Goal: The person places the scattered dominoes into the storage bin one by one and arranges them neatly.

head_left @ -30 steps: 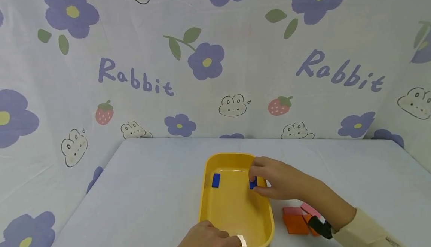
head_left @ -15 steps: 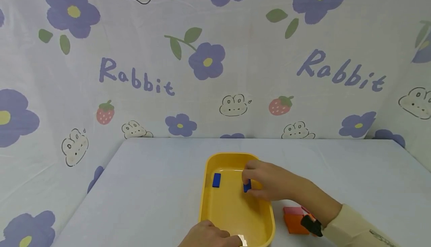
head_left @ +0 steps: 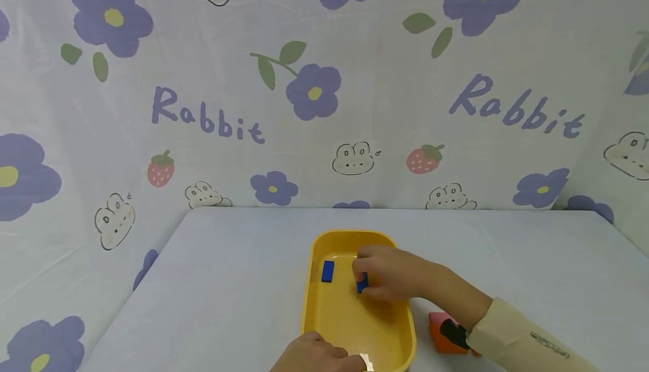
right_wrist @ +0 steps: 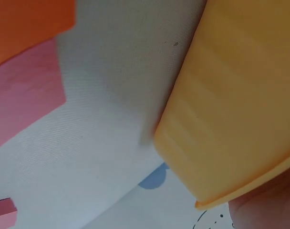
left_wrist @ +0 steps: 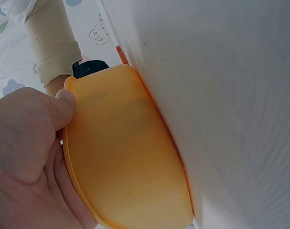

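Note:
A yellow tray stands on the white table, rounded at its corners. At its near end my left hand grips the rim; the left wrist view shows the thumb against the tray's outer wall. My right hand reaches over the tray's right side and pinches a small blue block between thumb and fingers, inside the tray. The fingers cover part of that block. Another blue block lies at the far left of the tray floor. In the right wrist view the tray wall hides most of the right hand.
Right of the tray lie orange and pink blocks, partly covered by the right forearm and a dark wrist strap. The right wrist view has a smaller pink block too. A patterned cloth hangs behind the table.
My right hand has moved left across the tray with the blue block, from near the right wall toward the other blue block. The left hand keeps its grip on the rim.

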Tool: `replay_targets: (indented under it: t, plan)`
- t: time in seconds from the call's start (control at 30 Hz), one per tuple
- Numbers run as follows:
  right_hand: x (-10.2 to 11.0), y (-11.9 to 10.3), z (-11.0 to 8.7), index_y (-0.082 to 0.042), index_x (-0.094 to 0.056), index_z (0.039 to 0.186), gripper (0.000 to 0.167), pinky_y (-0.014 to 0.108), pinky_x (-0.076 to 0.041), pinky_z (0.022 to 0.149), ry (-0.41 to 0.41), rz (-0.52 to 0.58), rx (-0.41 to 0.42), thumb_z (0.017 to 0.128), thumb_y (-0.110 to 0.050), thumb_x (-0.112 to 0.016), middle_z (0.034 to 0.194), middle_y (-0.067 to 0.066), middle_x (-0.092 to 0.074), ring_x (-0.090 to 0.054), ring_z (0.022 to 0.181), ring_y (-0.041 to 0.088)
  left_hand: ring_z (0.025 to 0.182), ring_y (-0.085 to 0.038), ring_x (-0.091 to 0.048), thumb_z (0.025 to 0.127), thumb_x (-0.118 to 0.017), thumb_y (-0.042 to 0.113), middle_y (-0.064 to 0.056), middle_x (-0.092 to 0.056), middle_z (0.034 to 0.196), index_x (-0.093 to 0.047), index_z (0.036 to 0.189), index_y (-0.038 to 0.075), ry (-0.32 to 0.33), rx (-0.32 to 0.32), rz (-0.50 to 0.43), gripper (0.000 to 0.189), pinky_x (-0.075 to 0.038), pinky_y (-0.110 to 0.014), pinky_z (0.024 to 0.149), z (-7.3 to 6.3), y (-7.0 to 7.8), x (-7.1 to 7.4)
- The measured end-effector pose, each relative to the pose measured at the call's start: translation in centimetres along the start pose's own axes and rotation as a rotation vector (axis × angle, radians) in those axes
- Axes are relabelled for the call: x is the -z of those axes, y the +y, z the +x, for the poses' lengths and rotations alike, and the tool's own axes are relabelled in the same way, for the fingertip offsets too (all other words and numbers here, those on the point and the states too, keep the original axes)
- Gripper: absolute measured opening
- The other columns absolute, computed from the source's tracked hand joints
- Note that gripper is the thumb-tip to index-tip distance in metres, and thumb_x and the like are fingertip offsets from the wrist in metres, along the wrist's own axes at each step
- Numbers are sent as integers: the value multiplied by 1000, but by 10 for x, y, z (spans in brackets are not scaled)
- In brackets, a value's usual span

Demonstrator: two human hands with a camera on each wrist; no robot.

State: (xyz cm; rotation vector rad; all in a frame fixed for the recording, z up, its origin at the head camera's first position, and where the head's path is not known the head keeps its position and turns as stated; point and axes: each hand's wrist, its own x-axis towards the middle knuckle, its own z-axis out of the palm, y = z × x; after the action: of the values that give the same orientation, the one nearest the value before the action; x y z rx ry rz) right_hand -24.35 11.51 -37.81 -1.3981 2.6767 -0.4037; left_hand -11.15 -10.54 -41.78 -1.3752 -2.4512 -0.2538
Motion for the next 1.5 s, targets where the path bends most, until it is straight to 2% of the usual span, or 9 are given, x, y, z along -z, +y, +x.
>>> replay_targets:
  t: [0.17, 0.4, 0.6, 0.83, 1.17, 1.5]
  plan:
    - [-1, -1, 6, -18, -61, 89, 19, 24, -44, 70, 3, 0, 31, 85, -21, -79, 84, -7, -47, -46, 77, 10, 48, 10, -20, 87, -73, 40, 22, -28, 58, -58, 85, 30, -2, -1, -12, 18, -19, -9, 53, 0, 0, 0]
    - [-7, -1, 14, -17, -62, 88, 18, 23, -44, 69, -8, 9, 21, 85, -19, -79, 83, -4, -50, -46, 75, 10, 47, 9, -20, 88, -72, 39, 21, -31, 57, -58, 85, 30, -4, 0, -25, 17, -19, -9, 53, 1, 0, 0]
    - [-10, 0, 20, -17, -62, 88, 18, 23, -43, 68, -8, 2, 19, 85, -18, -79, 82, -5, -48, -46, 74, 10, 47, 9, -18, 88, -73, 39, 20, -30, 56, -58, 83, 29, 36, -17, -6, 19, -18, -9, 53, 1, 0, -1]
    - [-12, 0, 24, -14, -63, 89, 16, 22, -41, 66, 23, -16, 53, 84, -16, -79, 81, -3, -49, -44, 71, 9, 46, 9, -15, 89, -72, 39, 19, -28, 55, -56, 79, 28, 70, -17, -31, 22, -17, -10, 51, 0, 1, -3]
    - [-17, -1, 30, -15, -61, 88, 18, 23, -39, 64, 32, -11, 17, 84, -16, -78, 80, -2, -48, -42, 70, 10, 46, 8, -14, 90, -71, 41, 19, -28, 54, -56, 79, 28, 50, -13, -14, 23, -17, -10, 51, 0, 1, -2]
    - [-18, -1, 36, -14, -64, 94, 17, 25, -44, 72, 34, 25, -29, 86, -20, -79, 85, -1, -51, -47, 77, 11, 46, 8, -15, 90, -70, 41, 19, -30, 55, -57, 79, 27, 45, -26, -9, 22, -17, -9, 51, 0, -1, -1]
